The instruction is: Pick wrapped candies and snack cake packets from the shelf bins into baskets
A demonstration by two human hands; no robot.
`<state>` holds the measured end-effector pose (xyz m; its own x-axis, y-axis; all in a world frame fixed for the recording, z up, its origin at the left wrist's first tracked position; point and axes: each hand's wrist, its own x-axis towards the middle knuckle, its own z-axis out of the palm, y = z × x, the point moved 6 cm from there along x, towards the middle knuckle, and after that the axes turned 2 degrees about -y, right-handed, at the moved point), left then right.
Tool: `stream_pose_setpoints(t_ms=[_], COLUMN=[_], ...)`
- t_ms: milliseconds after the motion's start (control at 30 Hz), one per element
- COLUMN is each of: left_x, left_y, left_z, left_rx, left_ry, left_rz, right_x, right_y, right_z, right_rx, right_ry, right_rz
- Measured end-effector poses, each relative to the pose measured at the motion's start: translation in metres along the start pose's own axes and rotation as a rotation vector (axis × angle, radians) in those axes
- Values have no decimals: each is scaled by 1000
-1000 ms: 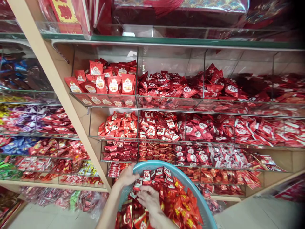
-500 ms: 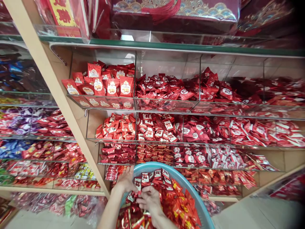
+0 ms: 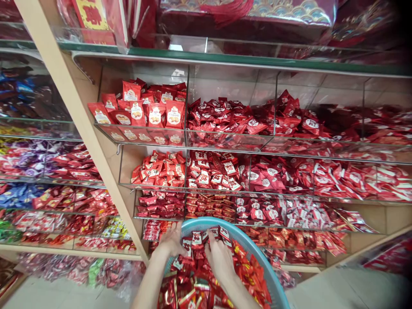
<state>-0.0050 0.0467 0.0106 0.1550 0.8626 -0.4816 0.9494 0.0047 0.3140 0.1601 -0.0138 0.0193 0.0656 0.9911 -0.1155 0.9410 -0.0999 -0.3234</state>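
Note:
A light blue plastic basket (image 3: 272, 272) holds many small wrapped packets, with white-labelled red packets (image 3: 197, 238) near its far rim and orange-red packets (image 3: 254, 279) on its right side. At the basket's left rim is my left hand (image 3: 171, 241), fingers stretched out and thumb pointing inward over the packets. My right hand (image 3: 219, 256) reaches into the basket, its fingertips touching the white-labelled packets by the far rim. Its index finger is extended and the thumb is apart from it; the other fingers are partly hidden. I see no packet lifted in either hand.
Glass-fronted shelves (image 3: 225, 146) with dividers hold red packets in front of me. A slanting wooden post (image 3: 80, 124) separates them from more sweets at left. Gift boxes (image 3: 244, 25) stand on the top shelf. Plastic bags of sweets (image 3: 112, 274) lie on the floor.
My right hand has moved forward and right, from the packets near my left hand to those by the far rim. My left hand stays at the rim. The view has shifted slightly.

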Motion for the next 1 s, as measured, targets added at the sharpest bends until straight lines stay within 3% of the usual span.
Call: stream_pose_setpoints(t_ms=[100,267,1000], left_x=[-1,0,1], left_y=[1,-1,0], left_z=[-1,0,1], left_rx=[0,-13,61], left_ry=[7,8,6], left_rz=[13,15,-3], right_x=[1,0,2], right_y=[-1,-4,-7], right_z=[3,10,5], right_rx=[-143,-179,-231], right_ry=[-76,-93,-95], right_rz=[6,-25,-70])
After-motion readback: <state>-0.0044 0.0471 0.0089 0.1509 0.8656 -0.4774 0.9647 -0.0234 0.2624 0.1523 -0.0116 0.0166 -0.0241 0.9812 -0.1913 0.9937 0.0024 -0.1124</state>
